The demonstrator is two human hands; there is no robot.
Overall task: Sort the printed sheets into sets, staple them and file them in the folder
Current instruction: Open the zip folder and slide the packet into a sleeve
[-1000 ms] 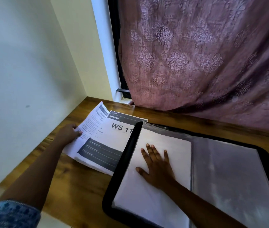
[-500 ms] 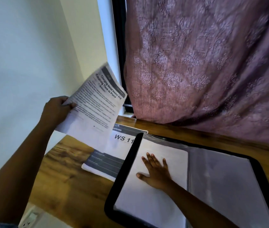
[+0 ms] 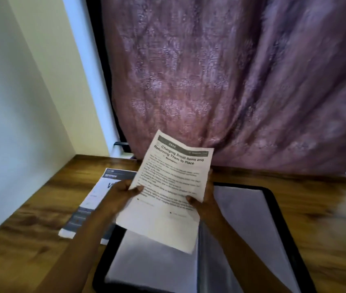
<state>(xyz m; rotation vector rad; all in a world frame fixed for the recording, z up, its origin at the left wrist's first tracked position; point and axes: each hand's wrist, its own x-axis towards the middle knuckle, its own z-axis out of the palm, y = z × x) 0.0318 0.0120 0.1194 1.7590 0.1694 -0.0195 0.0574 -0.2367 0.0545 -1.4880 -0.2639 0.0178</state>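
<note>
Head view: at centre frame, the left hand [image 3: 119, 194] and right hand [image 3: 206, 199] each pinch a side edge of a printed sheet [image 3: 168, 187], thumbs on top, holding it tilted above the open black folder [image 3: 252, 229]. A stack of sheets [image 3: 96, 199] lies at left on the wooden table [image 3: 30, 240], just beside the folder.

Sheet [image 3: 168, 193] held between left hand [image 3: 119, 194] and right hand [image 3: 207, 200], above open folder [image 3: 241, 185] on table [image 3: 30, 246]; paper stack [image 3: 96, 199] just left of folder, curtain [image 3: 231, 92] behind table, wall [image 3: 9, 102] at left.
</note>
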